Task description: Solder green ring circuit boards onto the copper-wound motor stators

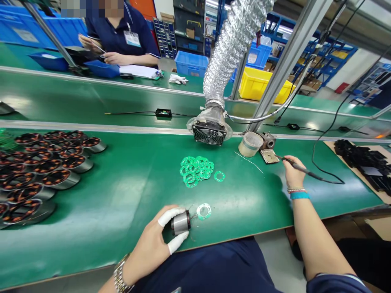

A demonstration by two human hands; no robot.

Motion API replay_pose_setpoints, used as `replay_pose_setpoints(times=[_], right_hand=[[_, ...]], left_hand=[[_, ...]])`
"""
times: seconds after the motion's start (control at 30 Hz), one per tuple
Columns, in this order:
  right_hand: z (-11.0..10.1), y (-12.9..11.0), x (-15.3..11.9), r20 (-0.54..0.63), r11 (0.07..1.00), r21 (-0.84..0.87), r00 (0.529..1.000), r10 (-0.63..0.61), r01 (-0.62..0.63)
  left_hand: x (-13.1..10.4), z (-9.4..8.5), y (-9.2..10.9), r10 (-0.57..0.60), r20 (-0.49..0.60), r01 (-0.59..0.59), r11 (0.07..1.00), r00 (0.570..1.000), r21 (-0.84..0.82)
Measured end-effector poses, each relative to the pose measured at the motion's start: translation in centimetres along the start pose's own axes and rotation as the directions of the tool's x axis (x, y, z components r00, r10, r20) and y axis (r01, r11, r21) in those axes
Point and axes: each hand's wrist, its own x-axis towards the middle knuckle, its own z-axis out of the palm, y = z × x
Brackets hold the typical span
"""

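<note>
Near the bench's front edge, my left hand (152,240), with white finger cots on thumb and finger, grips a small silver motor stator (181,223) lying on its side. Thin wires stick out of its right end toward a white-and-green ring-shaped circuit board (203,211). My right hand (295,171) is closed around a soldering iron (301,167), its tip pointing left at the square cleaning pad (269,156) of the iron stand (268,140). Whether the tip touches the pad I cannot tell. A pile of green ring boards (195,169) and a single ring board (219,176) lie farther back.
Rows of larger stators (58,179) fill the left side. A fume extractor fan (210,133) hangs at the back, beside a round tub (250,144) and a solder wire strand (249,161). Black parts (363,162) lie on cardboard at right. A co-worker (122,36) sits opposite.
</note>
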Motion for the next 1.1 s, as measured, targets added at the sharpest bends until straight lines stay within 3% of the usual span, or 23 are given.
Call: replay_pose_setpoints(times=[0.17, 0.23, 0.27, 0.33, 0.37, 0.43, 0.47, 0.5, 0.53, 0.57, 0.63, 0.7, 0.8, 0.87, 0.9, 0.97, 1.1], right_hand=[[-1.1, -2.6, -2.2, 0.201, 0.986, -0.078, 0.971, -0.132, 0.15], [-1.4, -4.7, -4.5, 0.246, 0.979, -0.054, 0.952, -0.18, 0.199], [-1.4, -6.0, -5.9, 0.274, 0.963, -0.028, 0.928, -0.251, 0.269], [-1.2, -8.7, -9.1, 0.368, 0.956, 0.1, 0.883, -0.292, 0.274], [-1.0, -10.0, -10.7, 0.443, 0.935, 0.204, 0.825, -0.352, 0.289], [-0.1, -12.1, -13.3, 0.598, 0.815, 0.452, 0.554, -0.579, 0.363], [0.5, -12.9, -14.3, 0.624, 0.775, 0.521, 0.46, -0.632, 0.358], [1.1, -13.5, -15.0, 0.631, 0.74, 0.576, 0.387, -0.672, 0.347], [1.6, -13.9, -15.5, 0.63, 0.721, 0.603, 0.35, -0.693, 0.341], [2.1, -14.1, -15.7, 0.629, 0.718, 0.607, 0.348, -0.696, 0.339], [2.9, -14.5, -16.1, 0.631, 0.748, 0.573, 0.401, -0.664, 0.335], [3.5, -15.0, -16.5, 0.635, 0.811, 0.507, 0.509, -0.581, 0.293], [4.3, -16.0, -17.7, 0.623, 0.89, 0.436, 0.67, -0.404, 0.131], [4.7, -16.8, -18.5, 0.636, 0.902, 0.432, 0.715, -0.289, -0.019], [4.8, -17.2, -18.8, 0.661, 0.892, 0.439, 0.711, -0.24, -0.106], [4.7, -17.9, -19.0, 0.735, 0.844, 0.452, 0.657, -0.168, -0.289], [3.9, -18.2, -18.6, 0.858, 0.714, 0.465, 0.465, -0.218, -0.523]], left_hand=[[-0.1, -0.3, 0.3, -0.028, 0.005, 0.028, 0.999, 1.0, -0.047], [-0.2, -0.4, 0.3, -0.061, 0.023, 0.063, 0.994, 0.998, -0.089], [-0.2, -0.4, 0.3, -0.081, 0.035, 0.084, 0.989, 0.996, -0.122], [-0.2, -0.4, 0.2, -0.116, 0.053, 0.125, 0.968, 0.992, -0.218], [-0.2, -0.4, 0.3, -0.132, 0.062, 0.144, 0.95, 0.989, -0.278], [-0.1, -0.2, 0.4, -0.158, 0.078, 0.176, 0.898, 0.984, -0.402], [-0.1, -0.1, 0.5, -0.172, 0.09, 0.194, 0.868, 0.981, -0.457], [-0.1, -0.1, 0.6, -0.184, 0.103, 0.21, 0.84, 0.978, -0.5], [-0.1, 0.0, 0.7, -0.19, 0.118, 0.223, 0.819, 0.975, -0.528], [-0.1, 0.0, 0.8, -0.188, 0.134, 0.231, 0.811, 0.973, -0.537], [-0.2, 0.0, 0.9, -0.175, 0.154, 0.229, 0.844, 0.972, -0.485], [-0.2, 0.0, 0.9, -0.166, 0.14, 0.206, 0.912, 0.976, -0.353], [-0.3, 0.0, 0.9, -0.184, 0.096, 0.198, 0.965, 0.978, -0.171], [-0.3, -0.1, 0.9, -0.195, 0.082, 0.204, 0.972, 0.977, -0.121], [-0.2, -0.1, 1.0, -0.194, 0.076, 0.201, 0.973, 0.978, -0.108], [-0.2, -0.1, 1.1, -0.183, 0.065, 0.189, 0.977, 0.981, -0.099], [-0.1, -0.1, 1.2, -0.195, 0.044, 0.199, 0.973, 0.98, -0.12]])
